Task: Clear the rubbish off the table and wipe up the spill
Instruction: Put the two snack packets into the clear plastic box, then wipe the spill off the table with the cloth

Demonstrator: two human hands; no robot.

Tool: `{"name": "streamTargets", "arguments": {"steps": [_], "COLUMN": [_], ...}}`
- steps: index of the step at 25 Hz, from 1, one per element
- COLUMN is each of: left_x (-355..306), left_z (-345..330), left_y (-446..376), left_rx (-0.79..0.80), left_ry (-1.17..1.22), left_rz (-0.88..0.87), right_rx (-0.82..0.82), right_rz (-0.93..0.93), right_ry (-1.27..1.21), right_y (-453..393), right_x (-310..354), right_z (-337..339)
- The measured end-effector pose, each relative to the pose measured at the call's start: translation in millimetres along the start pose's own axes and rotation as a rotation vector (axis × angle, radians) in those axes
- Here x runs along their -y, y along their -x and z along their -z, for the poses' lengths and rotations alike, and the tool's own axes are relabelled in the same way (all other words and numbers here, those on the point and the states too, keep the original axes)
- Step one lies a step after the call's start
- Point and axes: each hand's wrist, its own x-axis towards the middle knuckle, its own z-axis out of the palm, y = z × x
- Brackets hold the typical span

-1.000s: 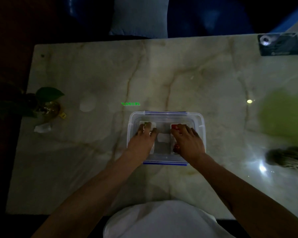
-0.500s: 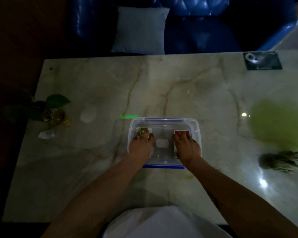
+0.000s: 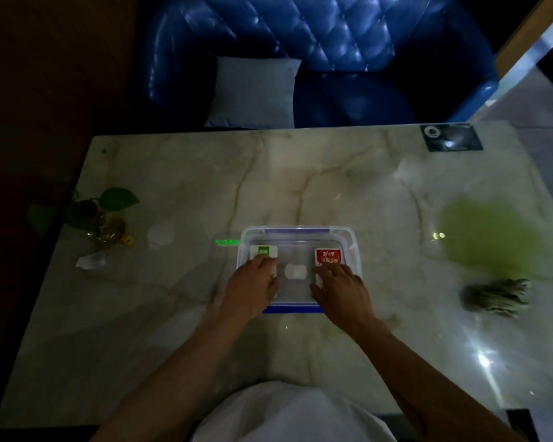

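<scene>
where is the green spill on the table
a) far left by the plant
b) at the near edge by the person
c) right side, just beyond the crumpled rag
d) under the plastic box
c: the green spill spreads on the table's right side, just beyond the crumpled rag, well apart from the plastic box.

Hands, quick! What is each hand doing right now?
Left hand: open, fingers resting on the green-labelled packet in the clear box.
Right hand: open, fingers resting on the red-labelled packet.
</scene>
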Motion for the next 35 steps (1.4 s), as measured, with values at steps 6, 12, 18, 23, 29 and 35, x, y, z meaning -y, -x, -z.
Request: {"name": "streamTargets", "arguments": {"steps": [6,12,18,23,29,35], "left_x": [-3,-7,-41,-98,-191,-302], "left_z": [-17,-40,-58,-83,-119,-164], "left_y": [56,81,64,53,48,61], "left_rx": [-0.024,0.373,0.848,0.971,0.956,0.936], "left_ry": [0.254,0.082,-0.277,-0.61,-0.707,-0.805], "left_rz": [-0.109,-0.289,-0.355,-0.446,-0.481,-0.601], "right_rx": [0.024,0.184,0.538,0.533,0.452,0.383], "right_rz": [0.012,-0.153,-0.3,-0.423,-0.564,-0.683], "right_ry": [0.01,0.038,0.045,-0.063,-0.127,-0.188], "right_y": [62,117,176,218,283,353], "right_x": [14,-7,-54,-98,-176,-252], "right_z": [4,-13,-29,-19,-3,6]}}
